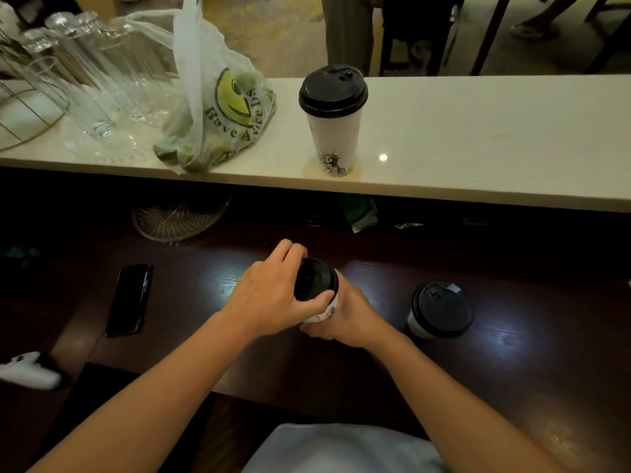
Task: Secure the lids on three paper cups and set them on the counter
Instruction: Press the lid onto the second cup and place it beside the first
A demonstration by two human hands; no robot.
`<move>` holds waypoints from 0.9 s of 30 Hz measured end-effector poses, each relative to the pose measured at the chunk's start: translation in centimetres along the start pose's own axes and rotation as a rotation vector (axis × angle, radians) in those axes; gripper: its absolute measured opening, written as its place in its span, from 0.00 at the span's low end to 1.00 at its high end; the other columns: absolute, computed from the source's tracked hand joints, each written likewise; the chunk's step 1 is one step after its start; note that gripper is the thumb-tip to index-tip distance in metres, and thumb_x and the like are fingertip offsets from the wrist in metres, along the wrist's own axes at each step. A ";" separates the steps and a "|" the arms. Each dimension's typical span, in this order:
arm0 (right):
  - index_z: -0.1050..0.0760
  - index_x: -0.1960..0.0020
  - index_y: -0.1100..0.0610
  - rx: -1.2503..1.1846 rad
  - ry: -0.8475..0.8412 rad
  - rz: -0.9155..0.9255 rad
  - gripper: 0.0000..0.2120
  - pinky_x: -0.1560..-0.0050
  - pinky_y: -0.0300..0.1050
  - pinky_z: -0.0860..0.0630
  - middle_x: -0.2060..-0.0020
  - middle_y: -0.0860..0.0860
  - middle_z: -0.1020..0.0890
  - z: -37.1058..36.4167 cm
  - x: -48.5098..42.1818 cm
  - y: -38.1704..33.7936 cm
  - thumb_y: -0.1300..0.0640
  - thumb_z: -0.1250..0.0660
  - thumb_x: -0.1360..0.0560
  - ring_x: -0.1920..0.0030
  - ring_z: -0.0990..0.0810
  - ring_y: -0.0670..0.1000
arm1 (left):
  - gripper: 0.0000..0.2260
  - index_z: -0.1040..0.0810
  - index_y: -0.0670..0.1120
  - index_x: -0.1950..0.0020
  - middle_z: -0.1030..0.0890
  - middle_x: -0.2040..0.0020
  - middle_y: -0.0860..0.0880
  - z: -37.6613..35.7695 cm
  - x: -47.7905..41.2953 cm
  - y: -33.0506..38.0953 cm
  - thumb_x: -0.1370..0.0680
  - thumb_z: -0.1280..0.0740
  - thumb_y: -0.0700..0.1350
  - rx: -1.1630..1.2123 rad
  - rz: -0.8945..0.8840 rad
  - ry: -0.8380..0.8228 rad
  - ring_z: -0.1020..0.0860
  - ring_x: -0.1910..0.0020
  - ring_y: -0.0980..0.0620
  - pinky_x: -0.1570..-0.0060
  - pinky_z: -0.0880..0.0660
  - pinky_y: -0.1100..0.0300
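Observation:
A white paper cup (327,310) with a black lid (314,279) stands on the dark wooden table in front of me. My left hand (273,295) grips the lid from the left, fingers over its top and thumb on its near rim. My right hand (345,317) wraps the cup's body below. A second cup (418,324) with a black lid (442,308) on it stands to the right on the same table. A third, taller lidded cup (334,121) stands upright on the pale counter (478,141) beyond.
A black phone (129,298) lies on the table to the left. On the counter's left part sit a plastic bag (218,110) with green fruit and several upturned glasses (85,73). A wire basket (177,218) sits under the counter's edge. A white object (29,370) lies at far left.

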State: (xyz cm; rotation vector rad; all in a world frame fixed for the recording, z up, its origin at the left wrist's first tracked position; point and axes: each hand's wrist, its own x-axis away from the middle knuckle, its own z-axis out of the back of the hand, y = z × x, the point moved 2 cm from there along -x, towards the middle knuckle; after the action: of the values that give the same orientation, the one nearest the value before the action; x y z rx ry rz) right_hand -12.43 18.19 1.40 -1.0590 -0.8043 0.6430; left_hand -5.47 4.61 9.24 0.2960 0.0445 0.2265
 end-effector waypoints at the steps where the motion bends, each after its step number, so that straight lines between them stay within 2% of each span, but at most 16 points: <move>1: 0.32 0.35 0.41 -0.021 0.026 -0.008 0.38 0.66 0.36 0.21 0.50 0.44 0.17 -0.1 0.2 0.0 0.50 0.19 0.41 0.59 0.16 0.40 | 0.29 0.30 0.49 0.44 0.29 0.51 0.54 0.0 -0.1 0.2 0.30 0.40 0.72 0.004 0.025 0.006 0.23 0.60 0.48 0.60 0.22 0.50; 4: 0.29 0.37 0.46 -0.102 0.147 -0.060 0.34 0.64 0.33 0.22 0.49 0.44 0.17 -1.1 0.2 0.0 0.52 0.18 0.39 0.53 0.17 0.40 | 0.29 0.29 0.49 0.49 0.29 0.54 0.53 0.3 -1.0 0.7 0.31 0.41 0.73 -0.001 0.129 0.027 0.24 0.58 0.47 0.58 0.24 0.50; 6: 0.28 0.40 0.49 -0.151 0.222 -0.142 0.31 0.65 0.33 0.25 0.51 0.46 0.17 -2.2 -0.1 -0.2 0.52 0.18 0.38 0.54 0.17 0.43 | 0.31 0.29 0.48 0.51 0.28 0.54 0.52 0.3 -2.0 1.1 0.32 0.43 0.74 -0.063 0.180 0.014 0.23 0.56 0.44 0.56 0.25 0.50; 9: 0.32 0.44 0.48 -0.137 0.326 -0.225 0.30 0.71 0.29 0.28 0.56 0.43 0.20 -2.6 -0.3 -0.9 0.48 0.19 0.39 0.59 0.20 0.39 | 0.33 0.28 0.46 0.51 0.26 0.53 0.49 0.2 -3.4 1.0 0.33 0.44 0.75 -0.105 0.259 -0.031 0.23 0.53 0.42 0.55 0.30 0.51; 10: 0.32 0.44 0.49 -0.057 0.362 -0.216 0.31 0.69 0.32 0.27 0.55 0.44 0.21 -2.3 -0.3 -1.2 0.47 0.19 0.39 0.57 0.20 0.41 | 0.33 0.28 0.45 0.52 0.25 0.54 0.49 0.1 -3.7 0.8 0.33 0.44 0.75 -0.071 0.297 -0.024 0.24 0.53 0.43 0.55 0.30 0.52; 12: 0.31 0.42 0.52 0.228 0.436 -0.155 0.32 0.58 0.46 0.21 0.50 0.48 0.21 -1.1 -0.3 -1.8 0.46 0.21 0.39 0.50 0.20 0.51 | 0.33 0.27 0.44 0.54 0.22 0.56 0.48 -0.5 -3.8 0.3 0.33 0.45 0.74 0.075 0.413 0.008 0.23 0.54 0.43 0.57 0.31 0.52; 13: 0.31 0.41 0.53 0.402 0.464 -0.115 0.32 0.51 0.51 0.22 0.48 0.50 0.21 -0.4 -0.3 -2.1 0.46 0.21 0.39 0.47 0.21 0.54 | 0.34 0.25 0.44 0.54 0.21 0.56 0.46 -1.0 -3.8 0.1 0.34 0.46 0.75 0.170 0.494 0.004 0.22 0.53 0.42 0.58 0.31 0.52; 15: 0.31 0.40 0.54 0.691 0.446 -0.045 0.32 0.46 0.54 0.27 0.45 0.53 0.21 0.7 -0.3 -2.6 0.47 0.22 0.37 0.44 0.22 0.58 | 0.37 0.23 0.42 0.51 0.19 0.56 0.43 -2.2 -3.4 -0.3 0.34 0.47 0.74 0.390 0.669 -0.067 0.20 0.56 0.40 0.65 0.28 0.56; 17: 0.33 0.36 0.54 0.846 0.313 -0.005 0.34 0.45 0.54 0.29 0.43 0.53 0.23 1.8 -0.5 -3.1 0.47 0.22 0.36 0.42 0.23 0.59 | 0.37 0.22 0.41 0.49 0.21 0.61 0.43 -3.1 -2.6 -0.2 0.34 0.48 0.73 0.609 0.780 -0.137 0.22 0.66 0.42 0.75 0.31 0.62; 19: 0.35 0.33 0.51 0.863 0.095 -0.005 0.38 0.44 0.55 0.25 0.42 0.52 0.23 3.6 -0.7 -3.7 0.45 0.21 0.37 0.42 0.23 0.58 | 0.34 0.23 0.45 0.52 0.22 0.60 0.45 -3.5 -1.9 -0.4 0.34 0.49 0.72 0.630 0.722 -0.113 0.23 0.64 0.42 0.73 0.32 0.59; 20: 0.35 0.33 0.49 0.808 -0.029 -0.029 0.40 0.45 0.55 0.23 0.43 0.51 0.23 4.7 -0.7 -4.2 0.45 0.20 0.38 0.43 0.22 0.56 | 0.31 0.25 0.48 0.54 0.22 0.58 0.47 -3.6 -1.4 -0.7 0.33 0.49 0.72 0.606 0.630 -0.057 0.23 0.60 0.44 0.69 0.32 0.57; 22: 0.33 0.34 0.47 0.623 -0.274 -0.095 0.39 0.47 0.51 0.20 0.44 0.47 0.21 6.7 -0.7 -5.1 0.47 0.18 0.39 0.44 0.21 0.52 | 0.26 0.26 0.48 0.52 0.22 0.57 0.49 -3.2 -0.5 -1.1 0.31 0.48 0.68 0.639 0.371 0.077 0.24 0.57 0.50 0.63 0.32 0.62; 24: 0.29 0.35 0.50 0.366 -0.514 -0.191 0.35 0.45 0.53 0.17 0.44 0.50 0.18 7.8 -0.6 -5.6 0.52 0.18 0.37 0.44 0.17 0.55 | 0.24 0.25 0.43 0.48 0.21 0.57 0.46 -2.5 0.4 -1.2 0.28 0.46 0.61 0.689 0.168 0.185 0.25 0.58 0.51 0.61 0.32 0.64; 26: 0.27 0.35 0.56 0.165 -0.676 -0.284 0.30 0.42 0.62 0.19 0.45 0.57 0.16 8.0 -0.5 -5.9 0.60 0.20 0.34 0.45 0.16 0.63 | 0.26 0.25 0.38 0.46 0.21 0.56 0.44 -2.1 0.9 -1.2 0.28 0.45 0.58 0.696 0.109 0.256 0.24 0.58 0.49 0.58 0.30 0.61; 27: 0.27 0.36 0.58 0.158 -0.692 -0.282 0.28 0.40 0.64 0.20 0.46 0.59 0.17 7.9 -0.6 -6.0 0.63 0.22 0.33 0.44 0.16 0.65 | 0.26 0.24 0.37 0.46 0.20 0.56 0.44 -1.9 1.0 -1.1 0.28 0.45 0.58 0.688 0.109 0.276 0.24 0.58 0.49 0.58 0.30 0.61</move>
State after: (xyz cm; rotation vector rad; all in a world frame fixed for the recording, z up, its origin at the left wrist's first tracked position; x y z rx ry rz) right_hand -18.82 19.46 8.89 -0.5510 -1.4460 0.8244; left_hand -4.44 4.40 7.09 0.9522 0.3848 0.3558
